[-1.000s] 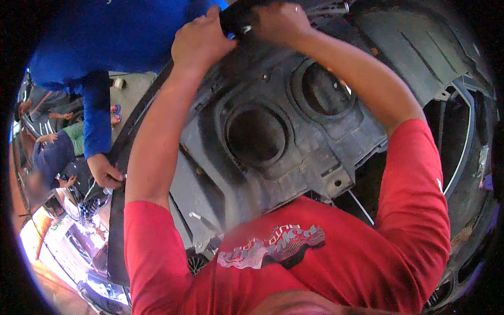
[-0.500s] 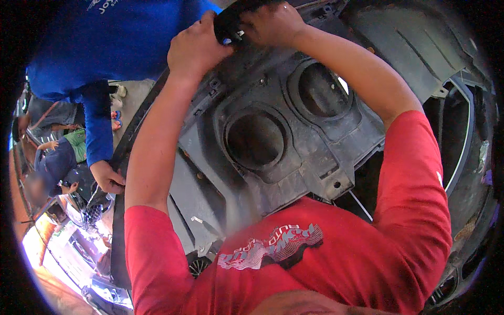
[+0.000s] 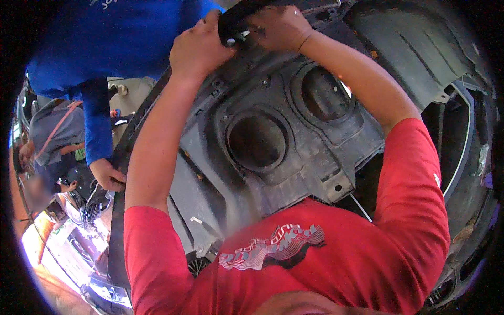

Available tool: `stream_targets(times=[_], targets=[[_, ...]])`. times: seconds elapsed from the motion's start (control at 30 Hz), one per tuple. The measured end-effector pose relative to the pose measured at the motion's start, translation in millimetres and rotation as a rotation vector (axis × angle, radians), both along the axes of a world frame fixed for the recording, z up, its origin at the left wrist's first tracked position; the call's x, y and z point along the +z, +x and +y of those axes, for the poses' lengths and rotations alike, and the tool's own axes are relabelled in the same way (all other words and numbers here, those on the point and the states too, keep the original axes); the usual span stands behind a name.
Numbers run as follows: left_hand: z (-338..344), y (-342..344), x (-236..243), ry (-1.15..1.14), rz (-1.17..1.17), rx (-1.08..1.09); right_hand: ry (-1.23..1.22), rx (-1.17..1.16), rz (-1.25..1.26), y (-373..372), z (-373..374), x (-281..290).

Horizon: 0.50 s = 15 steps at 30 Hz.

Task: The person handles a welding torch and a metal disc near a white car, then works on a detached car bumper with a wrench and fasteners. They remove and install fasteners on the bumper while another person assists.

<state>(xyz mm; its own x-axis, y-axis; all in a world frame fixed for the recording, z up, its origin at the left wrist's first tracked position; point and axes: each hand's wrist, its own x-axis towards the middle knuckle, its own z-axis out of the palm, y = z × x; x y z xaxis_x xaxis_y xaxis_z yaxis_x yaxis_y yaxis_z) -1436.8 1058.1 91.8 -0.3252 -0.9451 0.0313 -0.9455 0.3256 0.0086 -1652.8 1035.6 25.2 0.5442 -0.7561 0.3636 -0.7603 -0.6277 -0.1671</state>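
Both my arms reach up over a large grey-black moulded vehicle panel (image 3: 310, 142) with two round openings. My left hand (image 3: 198, 46) is closed at the panel's far edge, its fingers curled against a black curved piece (image 3: 239, 16). Across from it, my right hand (image 3: 278, 29) has bent fingers at the other side of that piece; its fingertips are in shadow. Between the two hands shows a small shiny metal bit (image 3: 239, 38). Whatever the right fingers pinch is hidden.
A person in a blue top (image 3: 115, 42) stands close at the far left, one hand (image 3: 107, 176) on the panel's edge. Other people (image 3: 58, 131) are farther left. A ribbed dark panel (image 3: 404, 47) extends at the far right, beside a curved pale strip (image 3: 464, 136).
Both hands sit slightly lower and to the right in view, still at the same black piece. My right wrist has turned a little. A background person at left has shifted.
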Motion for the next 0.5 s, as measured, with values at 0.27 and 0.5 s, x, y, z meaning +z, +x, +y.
stream_targets(times=[0.27,0.5], targets=[[0,0,1,0.017,0.008,-0.003,-0.124,0.100,-0.079,-13,-4,4],[2,-12,6,0.039,0.014,0.028,-0.112,-0.131,0.222,-82,-5,25]])
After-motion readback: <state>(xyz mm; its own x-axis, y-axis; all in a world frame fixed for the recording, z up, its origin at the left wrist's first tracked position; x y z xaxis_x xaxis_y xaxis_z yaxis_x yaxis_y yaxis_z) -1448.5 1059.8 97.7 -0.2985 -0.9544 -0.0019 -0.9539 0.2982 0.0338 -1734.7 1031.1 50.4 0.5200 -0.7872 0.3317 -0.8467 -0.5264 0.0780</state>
